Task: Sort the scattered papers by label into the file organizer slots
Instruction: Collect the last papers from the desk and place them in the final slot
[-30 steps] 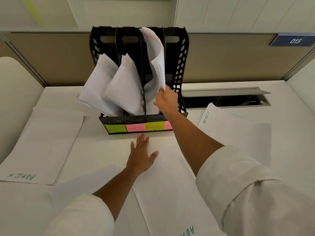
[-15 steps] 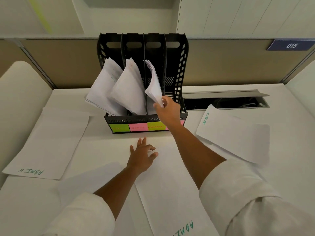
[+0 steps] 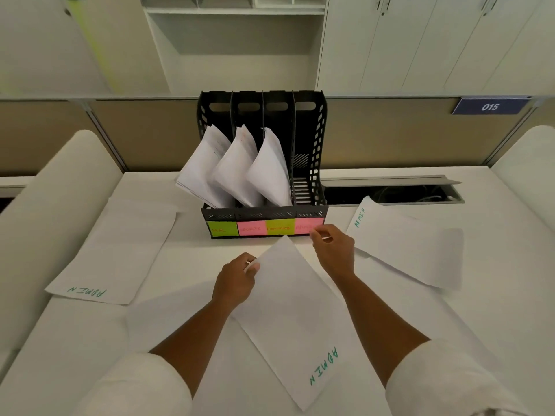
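Note:
A black four-slot file organizer stands at the desk's back. Green, pink, yellow and pink sticky labels run along its front. Papers lean in its three left slots; the rightmost slot holds none. My left hand pinches the left edge of a white sheet marked ADMIN lying in front of me. My right hand hovers with curled fingers just in front of the organizer's right label, holding nothing. Another ADMIN sheet lies to the right, a third ADMIN sheet to the left.
A further blank sheet lies under my left forearm. An open cable trough runs behind the right sheet. A beige partition with a sign reading 015 backs the desk. White cabinets stand beyond.
My right hand let go of the papers in the third slot and drew back to the organizer's front. My left hand went from flat on the desk to pinching the front sheet's edge.

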Available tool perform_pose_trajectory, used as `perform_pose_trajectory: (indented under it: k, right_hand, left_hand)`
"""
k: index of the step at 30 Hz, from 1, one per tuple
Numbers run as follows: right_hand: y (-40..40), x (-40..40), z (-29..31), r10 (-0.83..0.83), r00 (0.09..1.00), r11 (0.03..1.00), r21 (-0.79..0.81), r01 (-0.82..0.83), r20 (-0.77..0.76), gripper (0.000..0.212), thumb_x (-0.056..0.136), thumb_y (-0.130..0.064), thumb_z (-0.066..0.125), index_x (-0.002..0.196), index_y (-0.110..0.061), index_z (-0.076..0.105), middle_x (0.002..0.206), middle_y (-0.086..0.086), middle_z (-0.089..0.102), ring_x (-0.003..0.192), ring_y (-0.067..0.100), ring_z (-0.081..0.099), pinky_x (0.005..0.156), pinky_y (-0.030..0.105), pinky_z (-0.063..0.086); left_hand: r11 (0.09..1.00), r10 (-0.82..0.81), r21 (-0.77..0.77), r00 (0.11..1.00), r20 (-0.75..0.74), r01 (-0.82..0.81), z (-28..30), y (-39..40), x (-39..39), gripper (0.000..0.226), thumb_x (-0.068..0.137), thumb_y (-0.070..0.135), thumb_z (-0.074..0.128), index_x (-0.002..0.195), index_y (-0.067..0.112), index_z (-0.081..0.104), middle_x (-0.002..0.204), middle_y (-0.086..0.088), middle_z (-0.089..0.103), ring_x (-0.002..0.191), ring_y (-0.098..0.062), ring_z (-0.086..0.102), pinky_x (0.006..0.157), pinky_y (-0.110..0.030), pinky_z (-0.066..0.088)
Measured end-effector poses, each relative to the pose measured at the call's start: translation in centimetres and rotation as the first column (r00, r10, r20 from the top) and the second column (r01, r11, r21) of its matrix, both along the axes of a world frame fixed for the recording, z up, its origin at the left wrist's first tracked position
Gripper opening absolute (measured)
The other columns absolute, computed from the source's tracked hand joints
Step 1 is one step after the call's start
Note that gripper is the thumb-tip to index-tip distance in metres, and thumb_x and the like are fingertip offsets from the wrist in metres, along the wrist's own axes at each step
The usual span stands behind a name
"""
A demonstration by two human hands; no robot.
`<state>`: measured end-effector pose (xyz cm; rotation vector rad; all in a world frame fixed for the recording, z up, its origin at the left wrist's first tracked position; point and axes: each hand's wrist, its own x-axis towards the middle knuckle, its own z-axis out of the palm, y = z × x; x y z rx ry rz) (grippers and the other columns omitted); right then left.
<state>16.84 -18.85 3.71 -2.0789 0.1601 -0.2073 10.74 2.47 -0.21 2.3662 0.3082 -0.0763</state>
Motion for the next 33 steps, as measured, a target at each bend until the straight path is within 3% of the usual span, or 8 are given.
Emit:
perform_pose_trajectory:
  k: [3, 7, 12, 16, 21, 24, 27, 33]
  right_hand:
    - [-1.0, -1.8, -1.1, -0.014, 0.987, 0.999, -0.049, 0.006, -0.157, 0.008, 0.085, -0.03, 0.062, 0.08, -0.027, 0.068, 0.077, -0.016, 0.067, 0.079, 0.003, 0.064, 0.077, 0.026, 0.051]
    - [-2.3, -3.3, -2.1, -0.031, 0.9, 0.954, -0.281, -0.103, -0.435, 0.037, 0.087, -0.041, 0.055, 0.108, -0.014, 0.068, 0.114, 0.003, 0.067, 0.109, 0.025, 0.059, 0.093, 0.035, 0.046]
    - [-2.6, -5.9, -2.5, -0.215, 0.802, 0.964, -0.252, 0.084, -0.557, 0.063, 0.078, -0.052, 0.062, 0.128, -0.014, 0.053, 0.128, 0.009, 0.057, 0.121, 0.031, 0.05, 0.102, 0.047, 0.041]
    - [-1.4, -7.3, -2.4, -0.206, 0.723, 0.959, 0.009, 0.282, -0.66, 0.073, 0.074, -0.046, 0.075, 0.126, -0.002, 0.05, 0.119, 0.013, 0.06, 0.11, 0.031, 0.058, 0.091, 0.039, 0.049]
    - [0.3, -8.7, -2.4, 0.179, 0.549, 0.722, 0.488, 0.49, -0.816, 0.041, 0.077, -0.015, 0.078, 0.113, -0.011, 0.057, 0.1, 0.01, 0.067, 0.081, 0.024, 0.067, 0.062, 0.035, 0.05]
    - [0.7, -9.0, -3.0, 0.223, 0.638, 0.609, 0.617, 0.499, -0.737, 0.039, 0.083, 0.002, 0.069, 0.119, -0.004, 0.056, 0.103, 0.016, 0.065, 0.084, 0.03, 0.066, 0.065, 0.041, 0.056]
    - [0.6, -9.2, -3.2, 0.174, 0.703, 0.628, 0.628, 0.459, -0.689, 0.038, 0.085, 0.009, 0.061, 0.12, -0.003, 0.052, 0.105, 0.017, 0.064, 0.083, 0.03, 0.065, 0.06, 0.038, 0.056]
    - [-1.1, -9.3, -4.1, 0.054, 0.71, 0.74, 0.506, 0.444, -0.702, 0.034, 0.086, 0.01, 0.055, 0.111, -0.013, 0.052, 0.105, 0.012, 0.058, 0.086, 0.026, 0.059, 0.057, 0.032, 0.054]
  left_hand:
    - [0.995, 0.099, -0.011, 0.995, 0.025, -0.099, 0.1, 0.5, -1.1, 0.022, 0.1, 0.03, 0.048, 0.111, 0.016, 0.06, 0.108, -0.005, 0.068, 0.088, -0.019, 0.058, 0.071, -0.027, 0.042]
    - [0.95, 0.288, -0.128, 0.958, 0.0, -0.285, 0.1, 1.4, -2.7, 0.028, 0.101, 0.025, 0.046, 0.123, 0.01, 0.055, 0.121, -0.012, 0.063, 0.104, -0.029, 0.06, 0.084, -0.035, 0.048]
    - [0.807, 0.507, -0.307, 0.858, -0.076, -0.504, -0.3, 2.6, -5.0, 0.035, 0.101, 0.029, 0.044, 0.128, 0.009, 0.053, 0.124, -0.015, 0.061, 0.105, -0.032, 0.058, 0.091, -0.042, 0.05]
    - [0.692, 0.604, -0.395, 0.784, -0.143, -0.605, -0.8, 2.9, -6.6, 0.039, 0.102, 0.027, 0.043, 0.134, 0.006, 0.048, 0.132, -0.016, 0.055, 0.116, -0.035, 0.054, 0.102, -0.045, 0.045]
    - [0.581, 0.628, -0.514, 0.75, -0.209, -0.631, -1.1, 2.2, -7.8, 0.035, 0.101, 0.026, 0.044, 0.129, 0.008, 0.052, 0.119, -0.014, 0.059, 0.102, -0.03, 0.056, 0.091, -0.039, 0.047]
    - [0.647, 0.557, -0.505, 0.806, -0.199, -0.572, -1.1, 2.6, -8.0, 0.028, 0.1, 0.029, 0.043, 0.114, 0.009, 0.057, 0.103, -0.011, 0.061, 0.098, -0.032, 0.059, 0.085, -0.04, 0.049]
    - [0.765, 0.489, -0.427, 0.866, -0.101, -0.482, -0.8, 3.5, -8.7, 0.03, 0.1, 0.027, 0.039, 0.087, 0.008, 0.058, 0.082, -0.014, 0.06, 0.082, -0.034, 0.057, 0.072, -0.039, 0.048]
    - [0.964, 0.197, 0.163, 0.975, 0.108, -0.212, -1.8, 6.1, -11.6, 0.044, 0.089, 0.002, 0.057, 0.128, 0.022, 0.057, 0.136, -0.001, 0.055, 0.129, -0.022, 0.048, 0.104, -0.035, 0.043]
